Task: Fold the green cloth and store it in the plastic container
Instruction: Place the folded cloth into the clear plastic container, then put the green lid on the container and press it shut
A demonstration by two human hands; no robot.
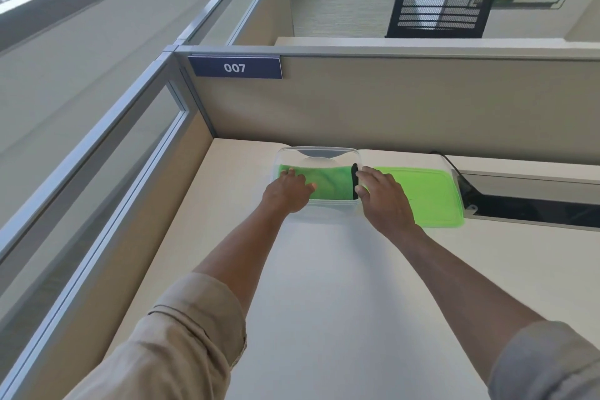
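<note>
The folded green cloth (331, 178) lies inside the clear plastic container (318, 153) at the far side of the desk. A dark strip shows along the cloth's right edge. My left hand (289, 190) rests flat on the left part of the cloth, fingers spread inside the container. My right hand (380, 193) reaches over the container's right wall, fingertips touching the cloth's dark right edge. Neither hand grips anything that I can see.
A green lid (425, 195) lies flat just right of the container. A black cable and an open cable slot (532, 204) sit further right. Beige cubicle partitions (389, 107) close the desk at the back and the left. The white desk (324, 286) stretches toward me.
</note>
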